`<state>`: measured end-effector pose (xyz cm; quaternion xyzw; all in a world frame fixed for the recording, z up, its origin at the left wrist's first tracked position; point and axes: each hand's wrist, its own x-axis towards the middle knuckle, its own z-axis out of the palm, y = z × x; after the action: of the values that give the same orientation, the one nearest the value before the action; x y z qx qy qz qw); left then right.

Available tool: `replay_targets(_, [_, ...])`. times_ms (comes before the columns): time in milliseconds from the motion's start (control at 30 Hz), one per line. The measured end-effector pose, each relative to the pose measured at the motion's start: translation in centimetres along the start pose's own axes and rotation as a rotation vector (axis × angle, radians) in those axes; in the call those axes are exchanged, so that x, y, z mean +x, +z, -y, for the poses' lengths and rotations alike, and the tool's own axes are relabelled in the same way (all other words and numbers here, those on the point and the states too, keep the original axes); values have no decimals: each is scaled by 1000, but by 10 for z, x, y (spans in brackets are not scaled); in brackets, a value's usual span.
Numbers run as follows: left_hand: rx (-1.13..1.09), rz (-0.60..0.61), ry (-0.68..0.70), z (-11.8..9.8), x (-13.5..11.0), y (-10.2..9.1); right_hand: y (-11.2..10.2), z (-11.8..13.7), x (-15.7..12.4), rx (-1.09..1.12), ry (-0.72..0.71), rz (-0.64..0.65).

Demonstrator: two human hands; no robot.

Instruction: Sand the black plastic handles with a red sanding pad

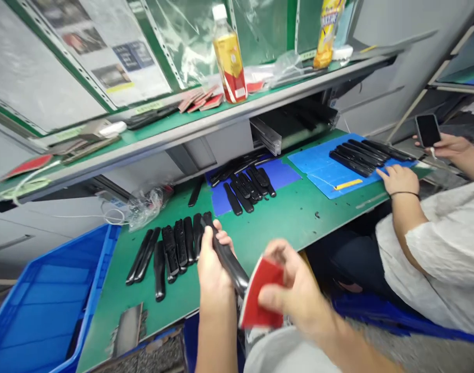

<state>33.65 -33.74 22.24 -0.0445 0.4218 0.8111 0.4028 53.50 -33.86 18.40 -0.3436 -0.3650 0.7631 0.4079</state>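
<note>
My left hand [217,254] is wrapped round a long, glossy black plastic piece [231,264], which slants down toward me. My right hand [295,290] grips a red sanding pad [263,292] with a pale edge, thumb on its red face. The pad lies against or just in front of the near end of the black piece and hides that end. Left of my left hand, a row of similar black pieces [159,267] rests on the green table [272,228]. More black pieces [245,189] lie on a dark blue sheet [219,202] farther back.
A blue crate [35,305] stands at the left. On the right, a co-worker's hand [400,181] rests by black pieces on a light blue sheet [315,160]; the other holds a phone [427,130]. A bottle [231,62] stands on the shelf [159,134]. A grey block [128,329] lies near the table edge.
</note>
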Motion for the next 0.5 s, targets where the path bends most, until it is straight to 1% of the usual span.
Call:
replay_targets(67, [160,34,20,3,14,-11,-9,-3,16,-38,17,-95])
replay_targets(100, [256,55,29,4,22,-17,-11,-4,26,-52,20,-122])
replay_targets(167, [458,74,60,9,45,-27,-13,-5,45,-70,8,-132])
replay_targets(200, [563,63,89,11,59,-32,-13,-7,53,-82,2,-136])
replay_targets(300, [858,-51,217,22,105,-43,-12,-19,71,-127,48,-191])
replay_targets(400, [1075,-149,293,29,144,-52,-13,-41,75,-125,146,-227])
replay_targets(467, [1162,-179,307,22,162,-56,-15,-54,74,-96,165,-261])
replay_targets(500, [1188,-190,307,14,169,-56,-16,-58,73,-85,168,-288])
